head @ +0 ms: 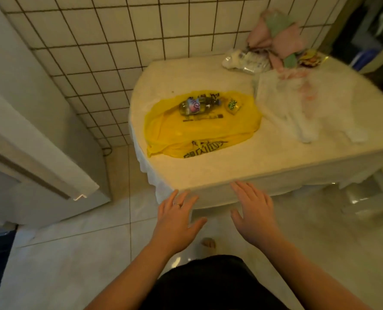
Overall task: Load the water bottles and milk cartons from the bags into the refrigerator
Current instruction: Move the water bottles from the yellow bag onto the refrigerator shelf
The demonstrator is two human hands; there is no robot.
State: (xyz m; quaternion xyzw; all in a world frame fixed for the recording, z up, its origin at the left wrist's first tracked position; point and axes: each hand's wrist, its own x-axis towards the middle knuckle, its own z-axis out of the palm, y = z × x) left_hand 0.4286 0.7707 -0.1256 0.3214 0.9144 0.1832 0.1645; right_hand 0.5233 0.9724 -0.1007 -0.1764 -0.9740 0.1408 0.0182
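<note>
Coach: Hands first. Both are free: the left hand (177,222) and the right hand (253,211) hover with fingers spread and nearly straight, holding nothing, just short of the near edge of the cream-clothed table (208,175).

Novice: Where is the thing to fetch?

Coach: 1 clear plastic bottle with a pink-and-white label (196,105) lies on its side at the far end of the flattened yellow plastic bag with black print (199,133), well apart from both hands. I cannot tell whether it lies on top of the bag or just inside its mouth.

Novice: Any milk cartons?

Coach: None that I can make out. A small green-and-yellow packet (232,106) sits just beside the bottle. A crumpled white plastic bag (298,101) lies to the right, and what it holds is hidden.

Novice: So how do I take the bottle well?

Coach: I judge 1 hand enough. A round bottle on thin plastic will likely roll, so come down from above and wrap the fingers round its middle rather than nudging it sideways. If film covers it, pin the bag with the left hand and draw the bottle out with the right.

Novice: And after that?

Coach: The white refrigerator (29,130) stands at the left, near the table. I cannot tell whether its door is open, so leave 1 hand free for it.
</note>
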